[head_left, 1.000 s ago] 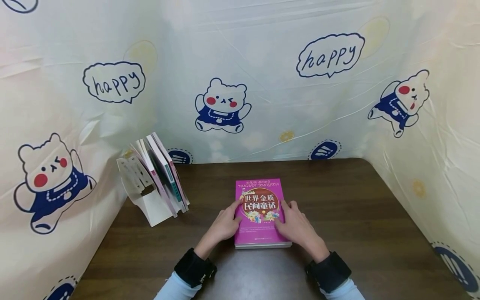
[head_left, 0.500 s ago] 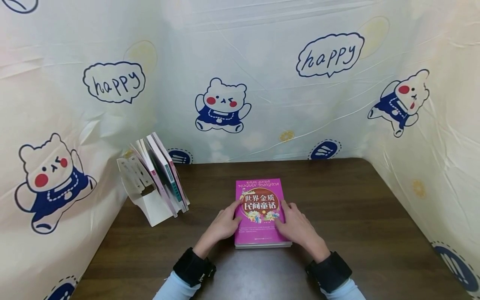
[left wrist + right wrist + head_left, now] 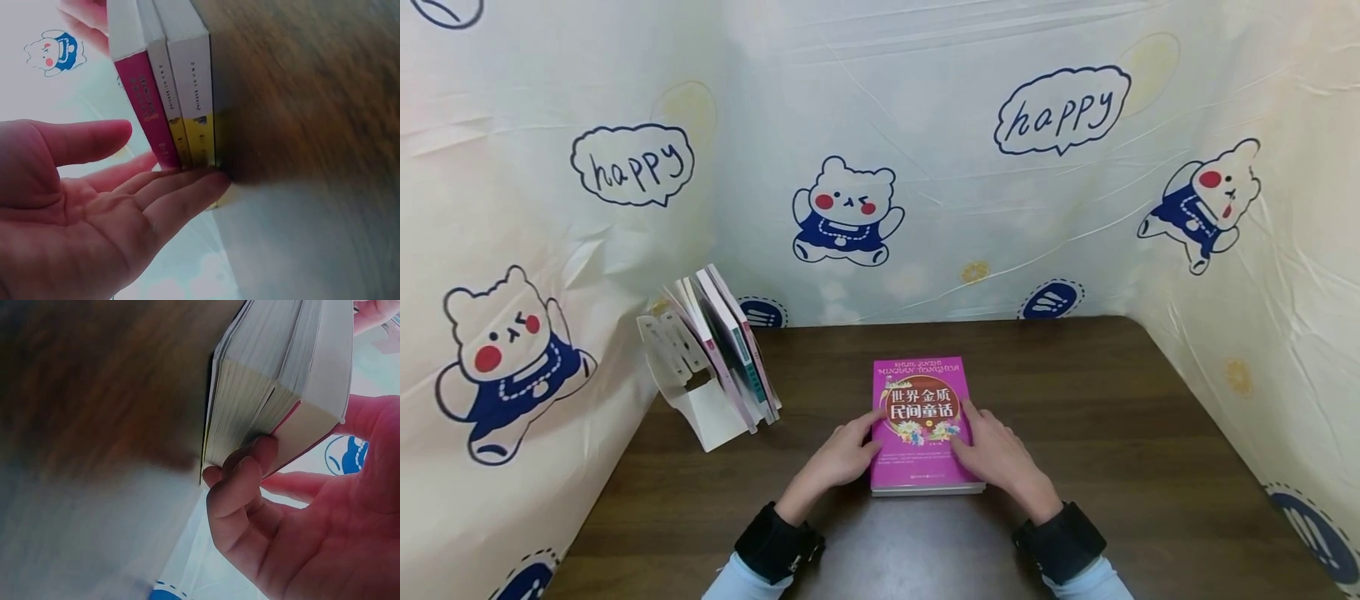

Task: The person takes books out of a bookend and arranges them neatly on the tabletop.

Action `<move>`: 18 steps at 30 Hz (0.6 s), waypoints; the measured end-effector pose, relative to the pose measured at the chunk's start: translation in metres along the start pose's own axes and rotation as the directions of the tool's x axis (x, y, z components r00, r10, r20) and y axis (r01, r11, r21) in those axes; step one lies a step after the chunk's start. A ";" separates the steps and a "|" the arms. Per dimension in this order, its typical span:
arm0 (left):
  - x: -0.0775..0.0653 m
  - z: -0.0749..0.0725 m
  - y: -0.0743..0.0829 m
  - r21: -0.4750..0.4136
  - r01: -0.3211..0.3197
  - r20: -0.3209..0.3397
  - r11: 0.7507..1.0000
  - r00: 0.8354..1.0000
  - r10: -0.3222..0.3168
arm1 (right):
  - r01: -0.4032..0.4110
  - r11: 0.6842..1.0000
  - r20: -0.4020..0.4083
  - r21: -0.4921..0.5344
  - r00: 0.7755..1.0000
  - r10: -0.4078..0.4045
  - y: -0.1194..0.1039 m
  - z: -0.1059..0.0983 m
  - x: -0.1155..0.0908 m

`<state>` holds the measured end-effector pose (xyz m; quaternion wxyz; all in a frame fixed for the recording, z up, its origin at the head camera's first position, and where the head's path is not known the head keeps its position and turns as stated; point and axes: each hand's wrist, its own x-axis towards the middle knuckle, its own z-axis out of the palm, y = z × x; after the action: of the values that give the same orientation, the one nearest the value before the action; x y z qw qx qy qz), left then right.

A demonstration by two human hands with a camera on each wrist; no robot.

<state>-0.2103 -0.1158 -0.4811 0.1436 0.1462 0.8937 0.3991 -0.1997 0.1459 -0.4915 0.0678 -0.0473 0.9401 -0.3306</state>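
A pink storybook (image 3: 917, 467) lies flat on top of a short stack, its printed cover facing up. Two books with white-and-yellow spines (image 3: 195, 81) sit under it, seen in the left wrist view. My left hand (image 3: 841, 454) is at the stack's left side. Its fairly straight fingers touch the spines, and its thumb stands apart from them. On the opposite side, my right hand (image 3: 1003, 454) holds the stack, thumb over the pink cover. In the right wrist view its curled fingers (image 3: 234, 497) press against the page edges (image 3: 250, 403).
A white bookend (image 3: 715, 417) stands at the back left of the brown wooden table (image 3: 1112, 467), with several upright books (image 3: 730, 350) leaning in it. A pale curtain (image 3: 940, 208) printed with bears encloses the table behind and on both sides.
My left hand has drawn back slightly toward me along the stack's side. The right hand and the stack look nearly unmoved; the whole view has shifted a little.
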 end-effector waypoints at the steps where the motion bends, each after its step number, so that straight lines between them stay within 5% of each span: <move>1: -0.001 -0.001 0.000 0.002 -0.004 0.003 1.000 1.000 0.004 | -0.001 1.000 0.001 -0.002 1.000 0.001 0.000 0.000 0.000; 13: -0.015 -0.005 -0.002 -0.052 -0.012 0.022 0.999 1.000 0.013 | -0.014 1.000 0.004 -0.020 1.000 0.014 0.001 -0.001 0.000; 18: -0.020 -0.011 -0.007 -0.076 -0.019 -0.033 0.997 0.999 0.016 | -0.011 1.000 0.001 -0.021 1.000 0.011 0.001 0.000 -0.001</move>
<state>-0.1971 -0.1352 -0.4770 0.1312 0.1419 0.8788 0.4364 -0.1987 0.1468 -0.4921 0.0697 -0.0432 0.9437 -0.3205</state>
